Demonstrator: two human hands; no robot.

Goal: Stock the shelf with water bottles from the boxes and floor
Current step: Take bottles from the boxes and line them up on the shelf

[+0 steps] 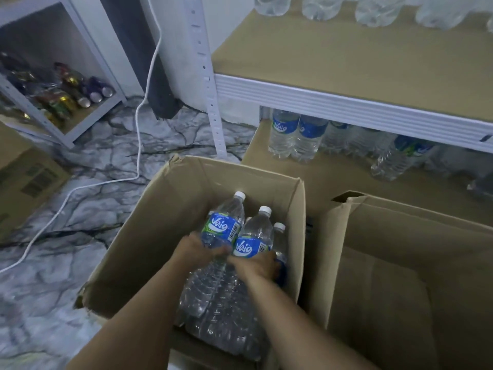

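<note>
An open cardboard box [149,236] on the floor holds several clear water bottles with blue labels and white caps. My left hand [196,249] grips the left bottle [226,220] around its middle. My right hand [257,265] is closed around the bottle beside it [256,236]. A third bottle [280,241] stands against the box's right wall, and more lie underneath. The shelf [346,102] is at the upper right, with bottle bottoms along its upper board's back and labelled bottles [296,137] on the lower board.
A second open cardboard box [400,263] stands right of the first. One bottle [394,161] leans tilted on the lower board. A white cable [138,124] runs over the marble floor. A small grey rack with cans [66,94] is at upper left, another carton [26,182] at left.
</note>
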